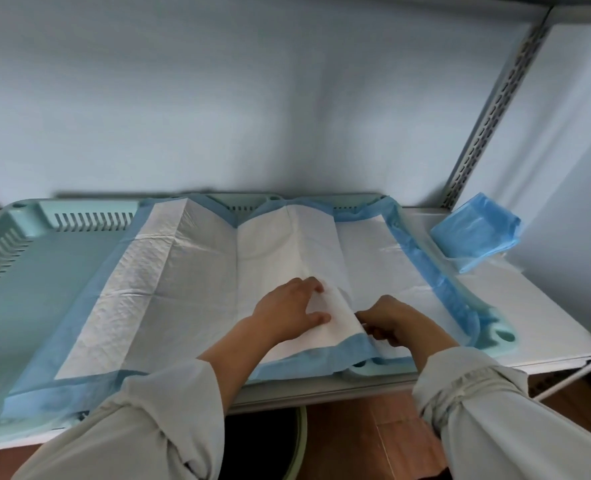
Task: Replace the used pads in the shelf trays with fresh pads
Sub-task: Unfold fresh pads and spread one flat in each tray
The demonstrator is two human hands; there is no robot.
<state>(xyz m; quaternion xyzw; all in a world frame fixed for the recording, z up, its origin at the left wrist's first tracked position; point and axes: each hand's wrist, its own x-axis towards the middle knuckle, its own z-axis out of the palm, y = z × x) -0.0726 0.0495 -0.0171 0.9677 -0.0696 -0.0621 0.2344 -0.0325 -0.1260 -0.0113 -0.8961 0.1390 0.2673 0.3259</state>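
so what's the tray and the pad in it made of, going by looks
Tray: looks like moulded plastic, pale mint with a smooth matte finish; the slotted vents and rounded rim suggest it.
Pad: seems a disposable absorbent sheet, with a white quilted, papery centre that keeps fold creases and a thin blue, slightly glossy border, probably plastic film. Both hands are on it.

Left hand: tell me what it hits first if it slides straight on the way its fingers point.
The left hand lies flat on the pad, fingers pointing right. Going straight on, it would likely first meet the raised fold of the pad, then the right hand pinching that fold.
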